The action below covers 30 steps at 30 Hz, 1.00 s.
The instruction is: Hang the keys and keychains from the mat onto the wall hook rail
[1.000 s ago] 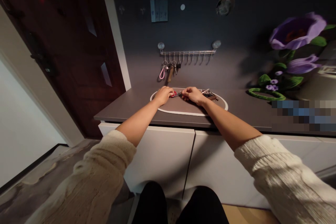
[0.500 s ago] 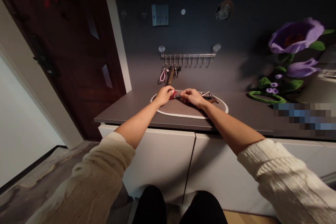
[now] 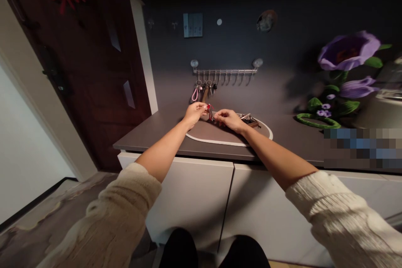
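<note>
My left hand [image 3: 194, 114] pinches a small bunch of keys [image 3: 210, 113] with a red tag or cord, holding it up a little above the oval mat [image 3: 226, 135]. The keys hang down from its fingertips. Close by on the right, my right hand [image 3: 230, 119] has its thumb and fingers pressed together at the lower end of the bunch; what lies between them is too small to make out. Behind that hand, a brown item with metal pieces [image 3: 250, 121] rests on the mat, partly hidden.
A clear hook rail [image 3: 224, 71] on the dark wall carries several key rings at its left end, one with a pink loop [image 3: 195, 93]. Purple artificial flowers [image 3: 348, 52] and a green ring [image 3: 318, 121] stand on the right of the counter [image 3: 150, 130]. A dark door [image 3: 103, 104] is on the left.
My left hand has lifted the red-tagged keys off the mat, so they now hang down. My right hand stays close beside them. The view has tilted up slightly.
</note>
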Motion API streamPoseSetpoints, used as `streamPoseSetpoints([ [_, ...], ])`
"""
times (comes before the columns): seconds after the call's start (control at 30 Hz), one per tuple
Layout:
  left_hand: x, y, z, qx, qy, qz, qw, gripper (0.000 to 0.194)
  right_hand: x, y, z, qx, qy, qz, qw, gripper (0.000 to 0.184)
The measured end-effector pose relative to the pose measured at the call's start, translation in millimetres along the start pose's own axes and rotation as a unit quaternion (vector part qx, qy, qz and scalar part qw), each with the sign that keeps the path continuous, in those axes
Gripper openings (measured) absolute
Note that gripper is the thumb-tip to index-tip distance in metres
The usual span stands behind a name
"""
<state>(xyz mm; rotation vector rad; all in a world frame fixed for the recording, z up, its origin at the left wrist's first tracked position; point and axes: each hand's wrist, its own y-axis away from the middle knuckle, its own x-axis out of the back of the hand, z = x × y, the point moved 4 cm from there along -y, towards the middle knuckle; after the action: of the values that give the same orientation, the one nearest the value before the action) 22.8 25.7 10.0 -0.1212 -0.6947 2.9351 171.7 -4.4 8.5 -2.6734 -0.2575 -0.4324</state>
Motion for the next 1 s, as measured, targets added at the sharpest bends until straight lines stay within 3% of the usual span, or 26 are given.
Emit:
streamPoseSetpoints([
  [0.37,-1.9,2.7,1.0,0.035,0.104,-0.001,0.994,0.007,5.0,-0.1,-5.5,0.027,-0.013,0.04,0.999,0.022],
  [0.57,-2.2,1.7,1.8,0.026,0.116,-0.001,0.993,0.009,10.2,-2.7,-0.3,-0.001,-0.06,0.076,0.995,0.017],
  [1.0,-10.9,10.8,7.8,0.064,0.207,-0.059,0.974,0.008,0.3,-1.3,-2.1,0.009,-0.074,-0.023,0.997,0.021],
])
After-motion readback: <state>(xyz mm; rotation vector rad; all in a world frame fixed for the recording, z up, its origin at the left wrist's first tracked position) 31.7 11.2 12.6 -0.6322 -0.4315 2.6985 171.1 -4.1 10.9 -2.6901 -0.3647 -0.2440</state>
